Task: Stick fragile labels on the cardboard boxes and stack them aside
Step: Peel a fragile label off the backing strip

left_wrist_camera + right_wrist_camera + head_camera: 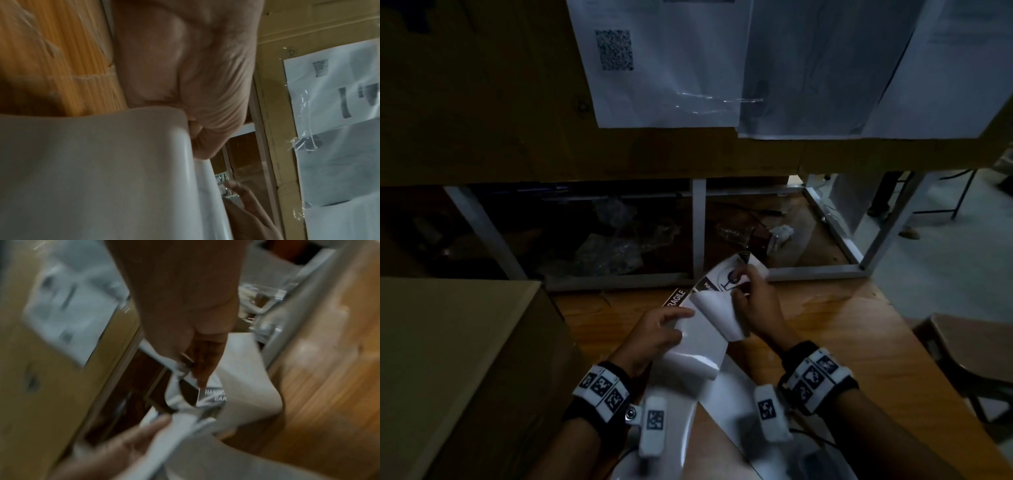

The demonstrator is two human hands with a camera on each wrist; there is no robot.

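Over the wooden table [842, 325] I hold a long white strip of label backing [709, 339]. My left hand [674, 318] grips the strip from the left, index finger lying along its top. My right hand [743, 287] pinches a fragile label [726, 277] with a glass symbol and black band, partly peeled off the curled backing. In the right wrist view the right hand's fingers [197, 366] pinch the label [211, 394] above the left hand [133, 443]. The left wrist view shows the strip [92, 170] under the palm [185, 65]. A plain cardboard box [448, 359] stands at the left.
A large cardboard box [482, 102] with taped white papers [664, 61] fills the back. Below it a grey metal frame [698, 222] holds plastic wrap and a bottle [750, 236] on the floor. A chair [969, 349] stands right of the table.
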